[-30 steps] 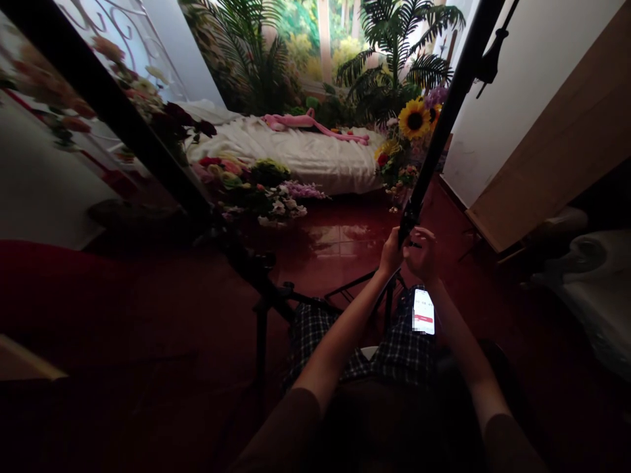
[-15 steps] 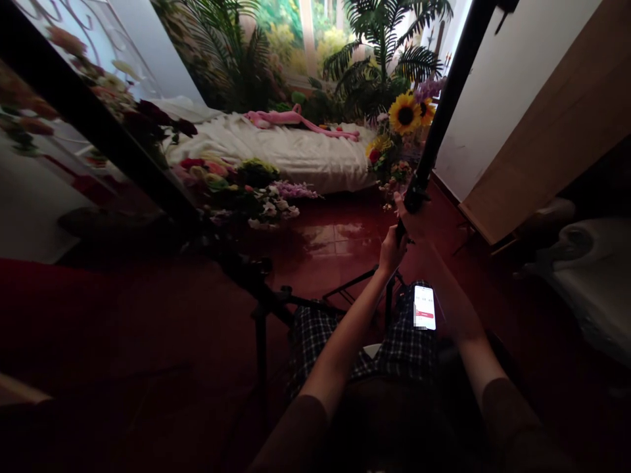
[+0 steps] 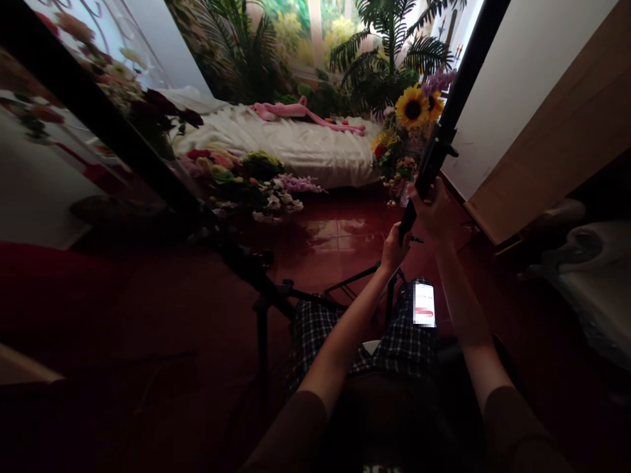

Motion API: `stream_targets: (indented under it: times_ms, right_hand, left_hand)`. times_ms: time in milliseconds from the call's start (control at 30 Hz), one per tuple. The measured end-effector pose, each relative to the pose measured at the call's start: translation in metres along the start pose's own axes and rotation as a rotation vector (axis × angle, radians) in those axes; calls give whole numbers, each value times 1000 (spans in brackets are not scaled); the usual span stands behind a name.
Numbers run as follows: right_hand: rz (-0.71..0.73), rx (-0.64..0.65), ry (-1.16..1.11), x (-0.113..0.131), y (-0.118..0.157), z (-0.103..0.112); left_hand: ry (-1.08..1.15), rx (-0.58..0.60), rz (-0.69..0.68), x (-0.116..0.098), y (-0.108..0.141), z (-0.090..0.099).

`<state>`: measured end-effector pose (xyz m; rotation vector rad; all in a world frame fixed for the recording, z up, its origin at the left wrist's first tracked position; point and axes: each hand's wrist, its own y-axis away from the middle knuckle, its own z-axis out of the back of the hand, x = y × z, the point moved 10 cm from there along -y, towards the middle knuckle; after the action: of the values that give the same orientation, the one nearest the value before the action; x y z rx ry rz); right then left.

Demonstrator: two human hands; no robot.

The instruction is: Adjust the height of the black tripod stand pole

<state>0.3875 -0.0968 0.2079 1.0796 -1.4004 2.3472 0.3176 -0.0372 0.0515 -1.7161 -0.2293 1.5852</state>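
**Both hands at one black pole, phone on the thigh**

On my feed, the shiny red floor (image 3: pixel 340 230) takes up most of the dim room. Across it stands a bed (image 3: pixel 320 154) under a creased pale cover, with a palm (image 3: pixel 394 39) behind it. A black stand (image 3: pixel 113 141) slants across on my left, close enough to block part of the view.

The black pole (image 3: pixel 466 79) is the thing I'm handling. It leans from near my right knee up and away to the right, in front of the bed's right end. My left hand (image 3: pixel 393 249) is lower, its fingers closed around the pole, which I judge keeps it steady. My right hand (image 3: pixel 434 203) is just above; its fingers are curled at the pole, but in this shadow I can't tell whether they grip it fully. A small knob (image 3: pixel 417 240) juts out beside the left hand.

Flowers (image 3: pixel 261 184) are massed along the bed's front edge, probably as decoration, and a sunflower (image 3: pixel 412 106) faces me near the pole. Whether vases or pots hold any of these, I can't make out, so I can name no container or contents. A pink toy (image 3: pixel 310 118) lies stretched along the bed. The lit phone (image 3: pixel 424 305) rests screen-up on my right thigh, likely to keep it readable while both hands are busy.
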Motion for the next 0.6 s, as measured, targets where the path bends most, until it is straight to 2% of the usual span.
stream_targets:
  times_ms: [67,200,300,400,600]
  right_hand:
    - [-47,39,67,-13,25,6]
    - [-125,205,37,-55,70,10]
    - [-203,170,14,-84,91,21]
    - [-261,103,-49,-100,102,24]
    - [-370,-2,-268,-122,114,10]
  left_hand:
    - [10,2,-9,-1,0,0]
    - [12,-2,0,-1,0,1]
    - [1,-17,18,1,0,2]
    - [-5,-25,30,4,1,2]
    - [-3,-11,51,9,2,-1]
